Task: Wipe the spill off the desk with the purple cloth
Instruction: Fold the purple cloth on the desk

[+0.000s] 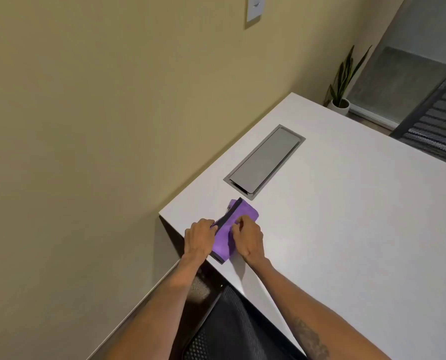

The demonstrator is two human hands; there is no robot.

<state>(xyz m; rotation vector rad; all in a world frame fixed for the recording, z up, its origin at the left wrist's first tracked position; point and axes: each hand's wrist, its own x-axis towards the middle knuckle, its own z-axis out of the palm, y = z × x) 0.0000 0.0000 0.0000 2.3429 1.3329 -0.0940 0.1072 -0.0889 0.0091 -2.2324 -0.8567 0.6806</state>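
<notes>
A purple cloth [225, 236] with a dark hem lies folded near the left corner of the white desk [346, 216]. My left hand [199, 239] grips the cloth's left edge at the dark hem. My right hand [247, 240] pinches the cloth's right side, fingers curled into the fabric. Both hands rest on the desk, on either side of the cloth. No spill shows on the white surface.
A grey cable-hatch lid [266, 159] is set into the desk just beyond the cloth. A black mesh chair [232, 331] sits below the desk's near edge, another [434, 120] at the far right. A potted plant [342, 84] stands on the floor by the wall.
</notes>
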